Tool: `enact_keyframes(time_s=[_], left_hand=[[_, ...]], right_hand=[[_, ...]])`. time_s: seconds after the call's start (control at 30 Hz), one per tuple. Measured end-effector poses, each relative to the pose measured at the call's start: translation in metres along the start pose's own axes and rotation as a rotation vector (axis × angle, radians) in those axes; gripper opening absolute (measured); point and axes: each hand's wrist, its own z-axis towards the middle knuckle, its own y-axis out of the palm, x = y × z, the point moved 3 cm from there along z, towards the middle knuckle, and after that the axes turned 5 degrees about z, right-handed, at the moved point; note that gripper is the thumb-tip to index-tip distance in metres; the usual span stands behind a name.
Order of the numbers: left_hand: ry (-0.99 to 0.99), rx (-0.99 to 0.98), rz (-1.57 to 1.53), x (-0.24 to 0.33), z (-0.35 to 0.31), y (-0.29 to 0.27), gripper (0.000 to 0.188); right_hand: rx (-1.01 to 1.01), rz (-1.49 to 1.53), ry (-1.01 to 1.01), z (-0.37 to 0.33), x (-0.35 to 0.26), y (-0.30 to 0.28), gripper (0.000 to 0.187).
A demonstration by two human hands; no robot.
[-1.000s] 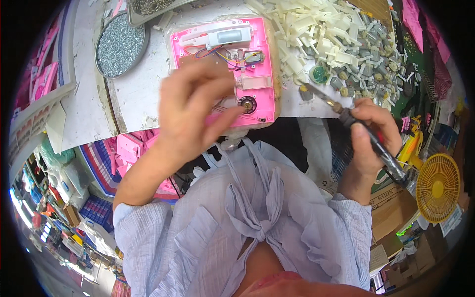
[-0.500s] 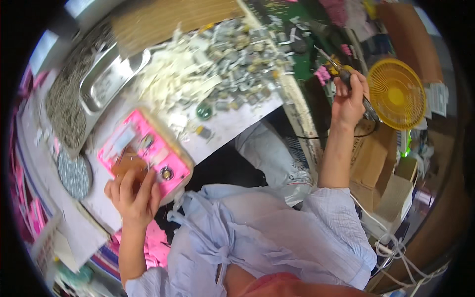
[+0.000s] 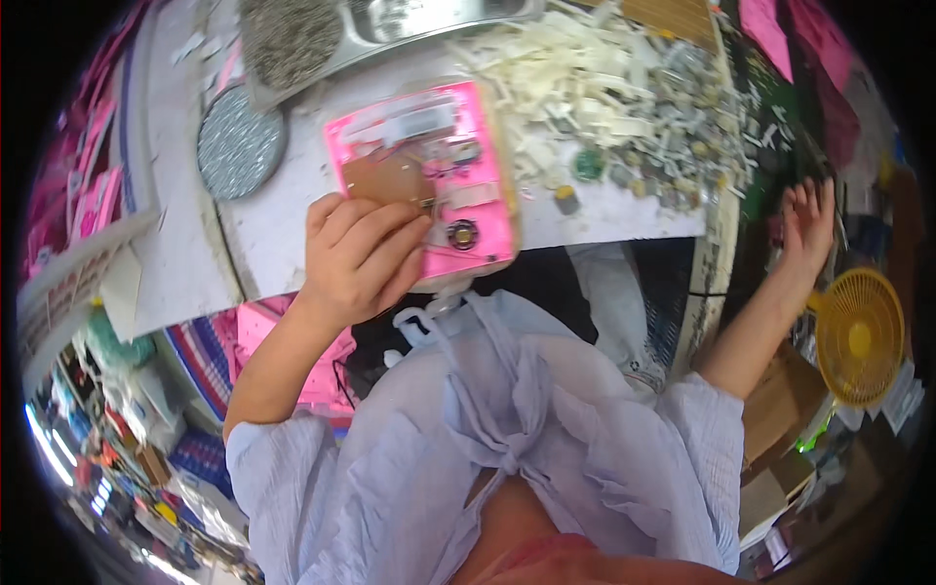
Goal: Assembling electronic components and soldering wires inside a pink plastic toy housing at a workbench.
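Head view: two hands, both mine, bare; one pink housing (image 3: 494, 214) open side up.
Left hand (image 3: 363, 252): over the housing's near-left part, fingers bent and close together at the near edge of one brown circuit board (image 3: 378, 181). Cannot tell whether I pinch it or only touch it.
Right hand (image 3: 807, 229): well out to my right, beyond the table; fingers stretched, slightly apart. Blurred; cannot tell if anything is gripped.
Housing: on the white table (image 3: 302, 146), near corner at the table's front edge. One round black part (image 3: 462, 234) with a yellowish middle sits inside, right of my left fingers.
Screws: one round dish (image 3: 283, 132), filled; too many to count.
Tray: one of steel (image 3: 390, 44), two compartments in view, grey heap of small pieces (image 3: 290, 39) in the left one.
Pile: cream plastic parts (image 3: 546, 73) and small grey motors (image 3: 673, 146), past counting; one lone motor (image 3: 566, 201) nearer me, one round green object (image 3: 588, 165) beside the pile.
Edges: front edge runs right from the housing to the table's corner, short of my right forearm.
Room: white strip between dish and housing; another between lone motor and front edge.
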Motion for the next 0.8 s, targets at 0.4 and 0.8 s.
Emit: enact_keyframes(time_s=[0.4, 0.8], left_hand=[[0.014, -0.084, 0.053, -0.002, 0.005, 0.004, 0.046], [-0.08, 0.034, 0.065, -0.007, 0.025, 0.012, 0.046]], right_hand=[[-1.026, -0.808, -0.476, -0.246, 0.141, 0.19, 0.014], [-1.075, -1.428, -0.888, -0.271, 0.155, 0.252, 0.024]])
